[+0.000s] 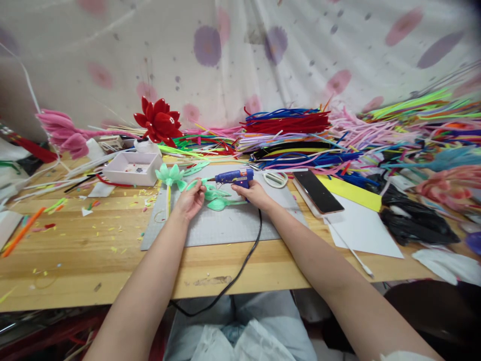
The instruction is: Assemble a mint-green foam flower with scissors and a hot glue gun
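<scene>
In my right hand (pixel 256 194) is a blue glue gun (pixel 233 177), gripped by its handle, its nozzle pointing left. My left hand (pixel 191 200) pinches a small mint-green fuzzy piece (pixel 204 180) close to the nozzle tip; whether they touch is hard to tell. Mint-green leaves (pixel 218 202) on a stem lie just under the gun on the grey cutting mat (pixel 221 234). A mint-green flower (pixel 171 174) with a yellowish stem rests left of my left hand. From the gun a black cord (pixel 251 253) runs down over the table's front edge.
White-handled scissors (pixel 275 179) and a black phone (pixel 317 191) lie to the right. A white box (pixel 131 169), red flower (pixel 160 120) and pink flower (pixel 63 131) stand left. Pipe cleaner bundles (pixel 287 123) line the back; a black plastic bag (pixel 415 220) sits right.
</scene>
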The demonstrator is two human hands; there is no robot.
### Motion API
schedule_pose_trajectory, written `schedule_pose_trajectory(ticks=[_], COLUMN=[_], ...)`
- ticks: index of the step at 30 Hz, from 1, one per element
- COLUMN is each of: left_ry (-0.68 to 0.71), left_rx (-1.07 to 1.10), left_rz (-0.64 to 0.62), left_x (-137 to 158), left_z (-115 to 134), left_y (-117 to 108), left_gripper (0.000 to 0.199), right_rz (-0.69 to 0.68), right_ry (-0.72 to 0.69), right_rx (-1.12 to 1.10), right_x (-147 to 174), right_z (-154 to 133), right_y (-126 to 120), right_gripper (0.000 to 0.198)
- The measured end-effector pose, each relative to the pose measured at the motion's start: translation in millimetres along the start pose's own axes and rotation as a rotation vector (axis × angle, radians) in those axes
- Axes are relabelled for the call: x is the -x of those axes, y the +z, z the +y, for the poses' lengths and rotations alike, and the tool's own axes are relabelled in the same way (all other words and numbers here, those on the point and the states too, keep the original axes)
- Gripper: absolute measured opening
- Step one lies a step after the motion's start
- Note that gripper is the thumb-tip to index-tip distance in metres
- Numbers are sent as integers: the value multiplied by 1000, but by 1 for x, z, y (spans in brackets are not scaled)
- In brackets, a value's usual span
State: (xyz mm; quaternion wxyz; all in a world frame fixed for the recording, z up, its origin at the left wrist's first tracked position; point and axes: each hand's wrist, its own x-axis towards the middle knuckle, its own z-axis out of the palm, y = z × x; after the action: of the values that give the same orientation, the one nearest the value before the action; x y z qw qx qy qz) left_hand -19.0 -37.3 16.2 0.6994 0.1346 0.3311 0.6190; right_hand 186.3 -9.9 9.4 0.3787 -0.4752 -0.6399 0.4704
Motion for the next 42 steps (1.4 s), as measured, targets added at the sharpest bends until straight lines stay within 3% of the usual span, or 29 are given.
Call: schedule_pose_trajectory(ticks=[42], left_ry=[-1], left_rx=[-9], left_rz=[-13], left_x=[-1], left_z=[1], left_y=[0], left_gripper=[8], right_rz=[34], right_ry=[21], right_rx=[14], right_x=[-1], right_z=[-1], right_y=[1], right_gripper=[43])
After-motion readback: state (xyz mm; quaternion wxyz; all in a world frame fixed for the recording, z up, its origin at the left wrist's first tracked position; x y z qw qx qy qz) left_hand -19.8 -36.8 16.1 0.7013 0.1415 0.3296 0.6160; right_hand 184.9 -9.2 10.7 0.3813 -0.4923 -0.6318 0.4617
